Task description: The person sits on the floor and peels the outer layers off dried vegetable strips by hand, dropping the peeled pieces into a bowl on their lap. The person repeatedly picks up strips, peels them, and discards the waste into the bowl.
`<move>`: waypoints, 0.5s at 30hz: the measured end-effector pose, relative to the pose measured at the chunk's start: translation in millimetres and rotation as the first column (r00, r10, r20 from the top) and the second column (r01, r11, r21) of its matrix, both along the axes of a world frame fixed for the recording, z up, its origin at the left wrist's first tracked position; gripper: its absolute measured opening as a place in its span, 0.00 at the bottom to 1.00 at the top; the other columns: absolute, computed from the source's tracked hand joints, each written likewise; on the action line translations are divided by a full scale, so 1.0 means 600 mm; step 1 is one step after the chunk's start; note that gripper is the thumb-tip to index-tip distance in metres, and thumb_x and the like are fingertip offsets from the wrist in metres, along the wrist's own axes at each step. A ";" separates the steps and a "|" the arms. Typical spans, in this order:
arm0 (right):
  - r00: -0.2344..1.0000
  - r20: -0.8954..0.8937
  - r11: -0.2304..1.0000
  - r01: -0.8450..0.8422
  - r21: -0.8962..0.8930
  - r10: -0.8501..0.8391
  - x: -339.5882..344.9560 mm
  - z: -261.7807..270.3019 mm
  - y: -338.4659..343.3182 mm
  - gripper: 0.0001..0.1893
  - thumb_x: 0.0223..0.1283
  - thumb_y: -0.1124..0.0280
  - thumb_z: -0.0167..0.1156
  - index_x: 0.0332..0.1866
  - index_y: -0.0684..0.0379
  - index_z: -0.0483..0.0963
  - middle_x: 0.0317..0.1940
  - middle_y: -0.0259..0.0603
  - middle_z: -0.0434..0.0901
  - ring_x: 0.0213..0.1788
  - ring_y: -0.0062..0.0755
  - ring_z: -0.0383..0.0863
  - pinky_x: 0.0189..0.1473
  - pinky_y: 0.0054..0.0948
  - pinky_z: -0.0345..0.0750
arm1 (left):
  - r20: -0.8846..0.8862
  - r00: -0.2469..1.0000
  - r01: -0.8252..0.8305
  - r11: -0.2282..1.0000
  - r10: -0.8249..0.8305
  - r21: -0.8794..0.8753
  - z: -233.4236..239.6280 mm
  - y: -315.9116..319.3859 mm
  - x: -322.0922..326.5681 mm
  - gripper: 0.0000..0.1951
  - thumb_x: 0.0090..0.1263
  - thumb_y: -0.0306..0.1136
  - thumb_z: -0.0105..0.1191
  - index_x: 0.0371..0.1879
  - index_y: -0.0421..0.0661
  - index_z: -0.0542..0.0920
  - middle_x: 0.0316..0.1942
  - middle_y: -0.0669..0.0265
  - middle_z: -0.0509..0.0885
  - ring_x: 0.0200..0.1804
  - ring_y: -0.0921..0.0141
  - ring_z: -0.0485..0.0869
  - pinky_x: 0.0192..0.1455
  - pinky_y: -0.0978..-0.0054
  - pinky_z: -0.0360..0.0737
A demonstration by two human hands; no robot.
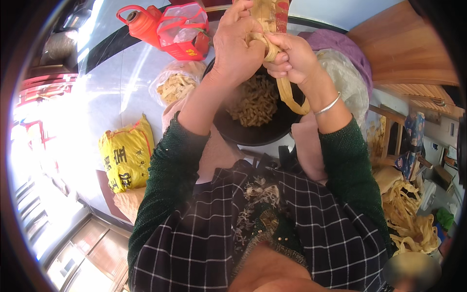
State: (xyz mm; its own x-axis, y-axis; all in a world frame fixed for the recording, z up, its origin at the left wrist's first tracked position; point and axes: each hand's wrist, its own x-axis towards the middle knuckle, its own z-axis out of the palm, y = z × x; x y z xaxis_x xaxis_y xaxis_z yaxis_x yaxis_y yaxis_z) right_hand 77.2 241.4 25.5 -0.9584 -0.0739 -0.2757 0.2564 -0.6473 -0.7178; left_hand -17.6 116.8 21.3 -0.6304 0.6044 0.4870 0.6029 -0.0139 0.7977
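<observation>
My left hand (pixel 237 47) and my right hand (pixel 296 58) are close together, both gripping a flat, pale yellow strip (pixel 271 53) that looks like dried plant material. A loop of it bends between my fingers. From under my right hand its long tail (pixel 288 96) hangs down and curls over the rim of a black basin (pixel 251 137). Small, brownish short pieces (pixel 253 104) are heaped inside that basin. Just beyond my hands is a worn wooden board (pixel 264 14), with a red patch along one side. My fingers partly hide the loop.
Left of the basin is a clear plastic bag of pale cut pieces (pixel 177 85). Farther out are a red gift bag (pixel 186 34), an orange jug (pixel 140 23) and a yellow printed bag (pixel 127 155). A whitish sack (pixel 343 78) sits at right; loose strips (pixel 408 215) pile up lower right.
</observation>
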 end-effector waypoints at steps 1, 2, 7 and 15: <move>0.999 -0.020 0.998 -0.046 -0.035 0.045 0.000 -0.004 0.006 0.15 0.67 0.63 0.50 0.22 0.53 0.66 0.11 0.21 0.54 0.12 0.13 0.52 0.15 0.18 0.52 | -0.071 0.995 0.076 0.996 -0.073 0.049 0.000 -0.001 -0.005 0.05 0.58 0.24 0.50 0.30 0.40 0.79 0.36 0.54 0.82 0.37 0.58 0.81 0.41 0.67 0.78; 0.995 -0.041 0.993 -0.092 -0.069 0.089 0.001 -0.007 0.014 0.15 0.67 0.63 0.52 0.23 0.53 0.66 0.12 0.21 0.54 0.12 0.12 0.52 0.15 0.18 0.52 | -0.143 0.980 0.155 0.984 -0.141 0.093 -0.001 -0.002 -0.007 0.04 0.58 0.24 0.49 0.29 0.40 0.78 0.33 0.53 0.82 0.35 0.57 0.81 0.40 0.66 0.78; 0.992 -0.128 0.922 0.056 0.384 -0.007 0.001 0.000 0.025 0.09 0.61 0.68 0.60 0.26 0.55 0.71 0.14 0.20 0.59 0.14 0.09 0.54 0.16 0.14 0.50 | -0.063 0.998 0.007 1.000 -0.007 0.004 -0.019 -0.002 -0.006 0.04 0.59 0.23 0.47 0.30 0.41 0.76 0.23 0.57 0.79 0.26 0.63 0.77 0.32 0.69 0.75; 0.957 -0.288 0.970 0.092 0.224 -0.024 0.009 -0.014 0.040 0.09 0.60 0.70 0.62 0.42 0.63 0.77 0.17 0.22 0.64 0.16 0.07 0.56 0.17 0.12 0.53 | 0.163 0.983 -0.039 0.970 0.080 -0.242 -0.012 -0.005 -0.027 0.07 0.56 0.31 0.57 0.29 0.41 0.78 0.23 0.56 0.82 0.25 0.64 0.81 0.30 0.67 0.77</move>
State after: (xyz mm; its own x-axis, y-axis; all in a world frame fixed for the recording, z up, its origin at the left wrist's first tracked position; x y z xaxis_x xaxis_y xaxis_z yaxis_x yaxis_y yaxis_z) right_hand 82.5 265.3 16.9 -0.9998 0.0174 0.0033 -0.0109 -0.4615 -0.8871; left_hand -33.7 113.6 14.1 -0.7300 0.6480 0.2173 0.4522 0.2196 0.8645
